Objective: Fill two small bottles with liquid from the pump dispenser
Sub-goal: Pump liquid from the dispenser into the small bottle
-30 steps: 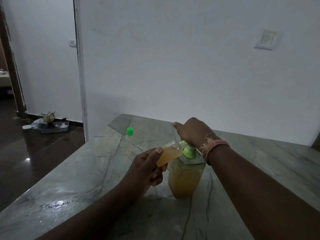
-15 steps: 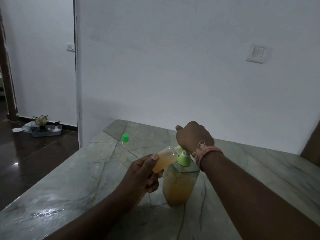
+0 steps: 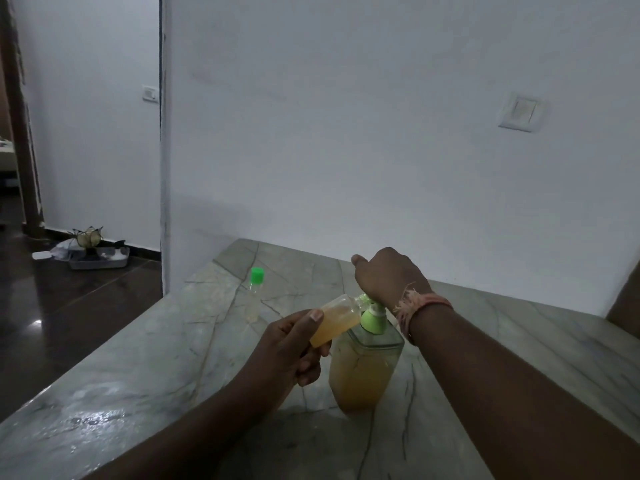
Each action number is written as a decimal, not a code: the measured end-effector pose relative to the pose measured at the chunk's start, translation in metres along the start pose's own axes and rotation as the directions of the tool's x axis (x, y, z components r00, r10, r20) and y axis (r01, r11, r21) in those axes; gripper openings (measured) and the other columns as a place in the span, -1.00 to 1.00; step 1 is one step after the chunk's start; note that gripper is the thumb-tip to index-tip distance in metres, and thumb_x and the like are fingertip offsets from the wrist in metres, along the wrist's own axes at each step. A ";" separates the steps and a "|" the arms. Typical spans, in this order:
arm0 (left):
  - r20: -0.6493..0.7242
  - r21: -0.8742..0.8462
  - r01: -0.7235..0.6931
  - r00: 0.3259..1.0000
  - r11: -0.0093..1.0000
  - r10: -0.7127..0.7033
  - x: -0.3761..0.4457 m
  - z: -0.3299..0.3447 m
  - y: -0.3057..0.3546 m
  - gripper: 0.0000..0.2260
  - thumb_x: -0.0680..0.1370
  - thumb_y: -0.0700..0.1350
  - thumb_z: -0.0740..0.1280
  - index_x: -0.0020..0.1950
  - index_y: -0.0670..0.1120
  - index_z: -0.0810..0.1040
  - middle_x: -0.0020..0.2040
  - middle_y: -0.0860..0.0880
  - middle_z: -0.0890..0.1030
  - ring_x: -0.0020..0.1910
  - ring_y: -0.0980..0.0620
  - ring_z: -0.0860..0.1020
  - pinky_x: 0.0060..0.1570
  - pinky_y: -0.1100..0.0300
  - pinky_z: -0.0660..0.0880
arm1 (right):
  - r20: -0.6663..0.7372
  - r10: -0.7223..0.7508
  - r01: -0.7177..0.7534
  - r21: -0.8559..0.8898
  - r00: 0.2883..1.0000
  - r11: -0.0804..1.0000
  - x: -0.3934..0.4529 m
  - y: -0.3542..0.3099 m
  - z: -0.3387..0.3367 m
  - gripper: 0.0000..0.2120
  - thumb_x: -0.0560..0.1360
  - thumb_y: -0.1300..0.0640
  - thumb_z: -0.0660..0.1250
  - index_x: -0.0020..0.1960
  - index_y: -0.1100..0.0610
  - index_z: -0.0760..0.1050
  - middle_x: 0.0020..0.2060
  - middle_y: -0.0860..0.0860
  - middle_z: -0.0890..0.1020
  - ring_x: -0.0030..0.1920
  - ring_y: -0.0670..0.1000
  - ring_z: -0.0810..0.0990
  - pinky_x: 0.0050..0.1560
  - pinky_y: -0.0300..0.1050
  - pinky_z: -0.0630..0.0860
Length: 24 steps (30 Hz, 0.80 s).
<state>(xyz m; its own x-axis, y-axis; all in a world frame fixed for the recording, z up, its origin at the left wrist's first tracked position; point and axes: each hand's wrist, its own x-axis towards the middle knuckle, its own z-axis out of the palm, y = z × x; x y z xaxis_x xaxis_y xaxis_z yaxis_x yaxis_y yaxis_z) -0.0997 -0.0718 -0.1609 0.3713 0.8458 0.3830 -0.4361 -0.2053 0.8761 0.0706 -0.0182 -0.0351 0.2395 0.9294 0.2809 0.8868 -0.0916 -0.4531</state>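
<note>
A clear pump dispenser [image 3: 362, 374] about two thirds full of amber liquid stands on the marble table [image 3: 502, 344]; its pump collar is light green. My right hand [image 3: 389, 277] rests fisted on top of the pump head and hides it. My left hand [image 3: 294, 344] grips a small open bottle [image 3: 334, 322], tilted with its mouth against the green spout and partly filled with amber liquid. A second small clear bottle [image 3: 254, 296] with a green cap stands upright farther left on the table, apart from both hands.
A white wall rises just behind the table. The table's left edge drops to a dark glossy floor [image 3: 69, 313]. A grey tray with clutter [image 3: 98, 259] sits on the floor by the far wall. A wet patch [image 3: 93, 419] shines on the near left of the table.
The pump head and my right hand have risen slightly above the green collar. My left hand still holds the tilted bottle at the spout. The camera view shifted a little.
</note>
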 end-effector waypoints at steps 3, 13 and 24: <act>0.000 0.001 -0.006 1.000 1.000 0.006 0.002 -0.002 -0.003 -0.68 0.56 0.18 0.33 0.11 -0.02 0.65 -0.26 -0.10 0.53 -0.47 0.12 0.37 -0.48 0.25 0.39 | 0.005 0.057 -0.057 0.052 0.998 0.997 -0.001 0.006 0.006 -0.71 0.46 -0.06 0.19 -0.23 0.15 0.48 -0.19 0.11 0.62 -0.17 0.15 0.58 -0.16 -0.09 0.47; -0.016 -0.003 0.014 1.000 1.000 -0.014 -0.003 0.001 0.000 -0.64 0.54 0.20 0.35 0.12 -0.06 0.64 -0.24 -0.12 0.55 -0.47 0.11 0.37 -0.49 0.25 0.40 | 0.003 -0.083 0.082 -0.187 0.997 0.979 -0.003 -0.007 -0.004 -0.69 0.47 -0.09 0.20 -0.34 0.08 0.35 -0.38 0.00 0.45 -0.34 0.05 0.46 -0.25 -0.12 0.38; -0.007 -0.016 0.006 1.000 1.000 -0.007 0.000 -0.001 -0.001 -0.71 0.57 0.16 0.33 0.06 -0.03 0.66 -0.27 -0.08 0.54 -0.49 0.12 0.36 -0.50 0.26 0.38 | 0.007 -0.041 0.041 -0.014 0.999 0.999 0.002 0.005 0.009 -0.62 0.47 -0.20 0.20 -0.27 0.11 0.45 -0.18 0.11 0.63 -0.15 0.16 0.58 -0.08 -0.03 0.51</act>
<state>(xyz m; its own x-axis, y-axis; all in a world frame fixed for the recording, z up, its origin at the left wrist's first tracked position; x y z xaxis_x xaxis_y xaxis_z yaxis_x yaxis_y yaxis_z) -0.0999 -0.0707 -0.1619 0.3688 0.8504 0.3753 -0.4470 -0.1918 0.8737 0.0725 -0.0134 -0.0443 0.2002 0.9348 0.2934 0.9012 -0.0583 -0.4294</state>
